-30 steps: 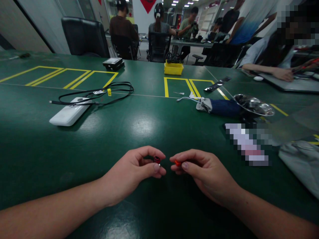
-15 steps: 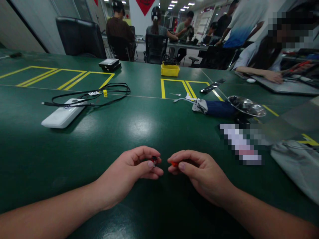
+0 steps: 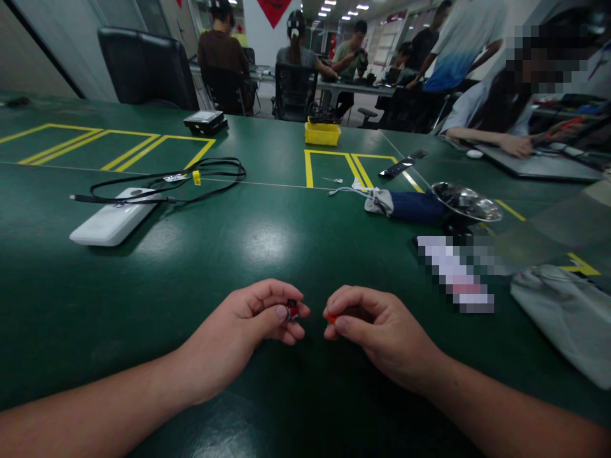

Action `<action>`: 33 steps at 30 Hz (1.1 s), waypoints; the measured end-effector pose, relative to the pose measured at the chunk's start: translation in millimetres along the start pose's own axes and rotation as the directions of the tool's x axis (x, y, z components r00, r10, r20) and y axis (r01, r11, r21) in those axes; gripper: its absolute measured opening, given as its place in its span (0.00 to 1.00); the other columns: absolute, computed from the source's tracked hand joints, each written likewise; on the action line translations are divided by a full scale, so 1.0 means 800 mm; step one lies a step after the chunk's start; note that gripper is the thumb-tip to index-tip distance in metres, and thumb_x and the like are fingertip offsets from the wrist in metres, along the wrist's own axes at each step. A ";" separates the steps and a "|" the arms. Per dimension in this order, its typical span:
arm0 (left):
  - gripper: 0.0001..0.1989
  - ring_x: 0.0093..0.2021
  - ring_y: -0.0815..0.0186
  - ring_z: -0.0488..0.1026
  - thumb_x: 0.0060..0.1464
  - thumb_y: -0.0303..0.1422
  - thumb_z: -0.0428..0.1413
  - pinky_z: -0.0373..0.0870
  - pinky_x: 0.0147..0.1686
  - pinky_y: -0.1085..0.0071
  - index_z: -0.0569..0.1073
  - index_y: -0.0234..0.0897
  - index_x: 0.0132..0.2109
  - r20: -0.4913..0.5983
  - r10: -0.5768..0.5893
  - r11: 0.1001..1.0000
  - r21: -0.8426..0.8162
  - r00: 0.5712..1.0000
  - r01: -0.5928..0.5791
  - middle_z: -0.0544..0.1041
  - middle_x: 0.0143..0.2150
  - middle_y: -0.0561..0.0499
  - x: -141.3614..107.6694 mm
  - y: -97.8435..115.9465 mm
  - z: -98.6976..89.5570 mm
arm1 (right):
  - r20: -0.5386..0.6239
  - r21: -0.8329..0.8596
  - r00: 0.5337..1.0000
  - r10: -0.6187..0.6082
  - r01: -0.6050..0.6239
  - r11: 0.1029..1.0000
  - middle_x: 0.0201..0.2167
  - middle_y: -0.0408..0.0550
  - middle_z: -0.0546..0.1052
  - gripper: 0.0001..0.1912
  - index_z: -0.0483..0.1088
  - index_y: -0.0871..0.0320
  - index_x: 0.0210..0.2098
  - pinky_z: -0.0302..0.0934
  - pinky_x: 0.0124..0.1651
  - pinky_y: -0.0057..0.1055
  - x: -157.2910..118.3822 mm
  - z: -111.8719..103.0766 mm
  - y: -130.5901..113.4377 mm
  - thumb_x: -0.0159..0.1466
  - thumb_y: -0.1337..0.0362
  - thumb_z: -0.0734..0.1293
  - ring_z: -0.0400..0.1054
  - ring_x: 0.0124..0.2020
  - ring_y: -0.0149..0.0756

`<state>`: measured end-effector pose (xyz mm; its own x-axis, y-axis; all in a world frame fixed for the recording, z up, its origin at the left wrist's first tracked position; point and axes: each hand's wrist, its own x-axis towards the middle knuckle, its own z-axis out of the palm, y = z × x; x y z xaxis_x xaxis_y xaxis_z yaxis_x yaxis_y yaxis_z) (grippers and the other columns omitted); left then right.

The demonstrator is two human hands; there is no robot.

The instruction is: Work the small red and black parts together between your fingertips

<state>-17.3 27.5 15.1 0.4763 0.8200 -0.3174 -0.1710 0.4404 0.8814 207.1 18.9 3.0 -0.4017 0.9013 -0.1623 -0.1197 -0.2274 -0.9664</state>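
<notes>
My left hand (image 3: pixel 258 318) pinches a small red and black piece (image 3: pixel 292 309) with a bit of shiny metal between thumb and fingers. Its exact kind is too small to make out. Facing it across a narrow gap, my right hand (image 3: pixel 372 327) grips a small orange-red piece (image 3: pixel 332 319), mostly covered by the thumb and fingertips. Both hands are held over the near middle of the green table (image 3: pixel 191 286), and the two pieces are apart.
To the left lie a white power bank (image 3: pixel 114 219) and a coiled black cable (image 3: pixel 210 166). At right are a blue pouch (image 3: pixel 415 208), a metal bowl (image 3: pixel 465 200), a blurred-out phone-like item (image 3: pixel 453 270) and a grey bag (image 3: pixel 563 318). A yellow box (image 3: pixel 322 134) stands farther back.
The hands have drawn slightly farther apart. The piece in my left hand has turned a little, showing more red. The whole view has shifted slightly.
</notes>
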 end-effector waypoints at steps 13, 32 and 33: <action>0.16 0.42 0.61 0.75 0.50 0.27 0.57 0.71 0.42 0.65 0.71 0.35 0.48 -0.043 -0.021 1.000 -0.007 0.999 0.021 0.74 0.43 0.45 0.003 -0.001 0.002 | -0.048 -0.028 0.998 0.045 -0.046 0.999 0.39 0.50 0.76 0.09 0.74 0.58 0.39 0.67 0.43 0.35 -0.001 -0.002 0.002 0.59 0.64 0.68 0.73 0.36 0.35; 0.19 0.40 0.63 0.75 0.51 0.30 0.57 0.70 0.43 0.64 0.71 0.36 0.51 0.053 -0.015 0.991 0.136 0.998 0.008 0.77 0.42 0.45 -0.001 -0.005 0.000 | -0.037 -0.010 0.998 0.046 -0.046 0.999 0.39 0.50 0.76 0.09 0.74 0.58 0.39 0.68 0.43 0.36 -0.001 -0.001 0.002 0.58 0.64 0.69 0.73 0.37 0.36; 0.19 0.40 0.63 0.75 0.51 0.30 0.57 0.70 0.43 0.64 0.71 0.36 0.51 0.054 -0.009 0.990 0.139 0.998 0.001 0.77 0.42 0.46 -0.002 -0.005 0.000 | -0.032 -0.008 0.999 0.040 -0.040 0.999 0.38 0.50 0.76 0.09 0.74 0.58 0.38 0.68 0.43 0.36 -0.001 0.000 0.001 0.58 0.64 0.69 0.73 0.37 0.36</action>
<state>-17.2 24.7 12.0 0.5241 0.7949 -0.3057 -0.0492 0.3866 0.9209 207.7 17.9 2.2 -0.3768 0.9028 -0.2073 -0.0964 -0.2608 -0.9606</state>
